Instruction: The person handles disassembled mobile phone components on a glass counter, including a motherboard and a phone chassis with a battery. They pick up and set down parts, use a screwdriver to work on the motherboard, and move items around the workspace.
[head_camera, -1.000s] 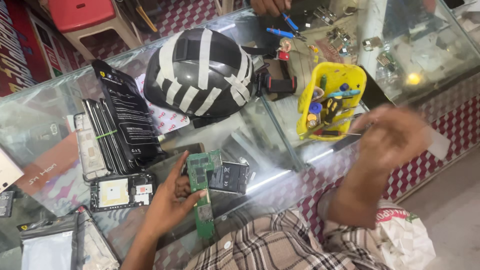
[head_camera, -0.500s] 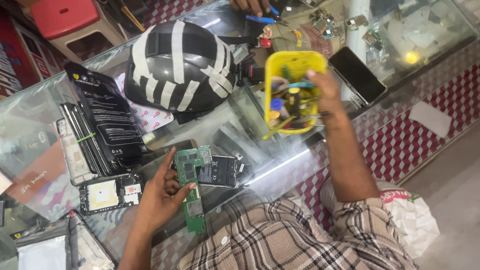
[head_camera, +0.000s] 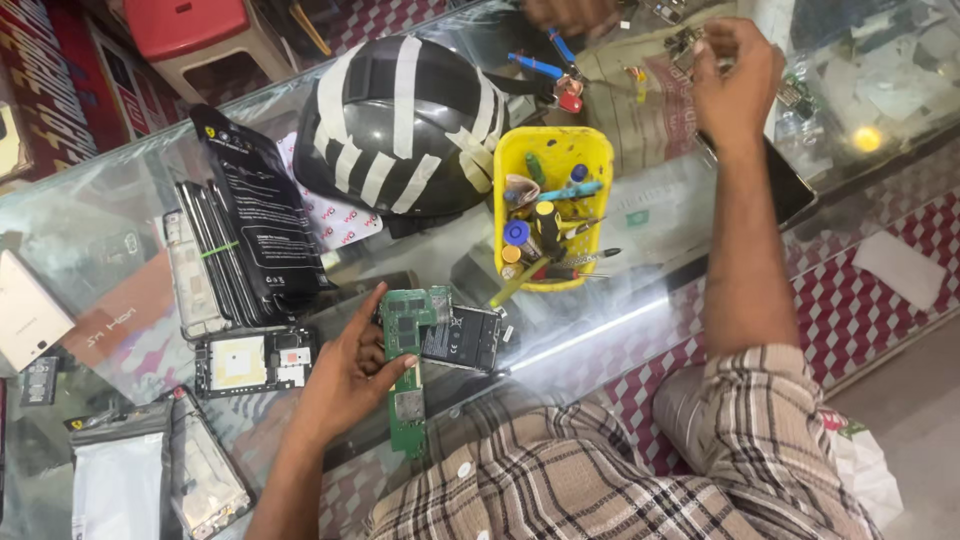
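Observation:
My left hand rests on the glass counter and grips a long green circuit board, thumb across its middle. A black phone part lies against the board's upper right. My right hand reaches far across the counter, fingers pinched together over small metal parts. Whether something is between the fingers I cannot tell. A dark phone lies partly under my right forearm.
A black helmet with white stripes sits beside a yellow basket of tools. Stacked phone frames, a black packet and an opened phone lie left. Another person's hand works at the far edge near blue-handled pliers.
My right hand has left the yellow basket and moved up and to the right, to the small parts at the far edge. My left hand stays on the green board.

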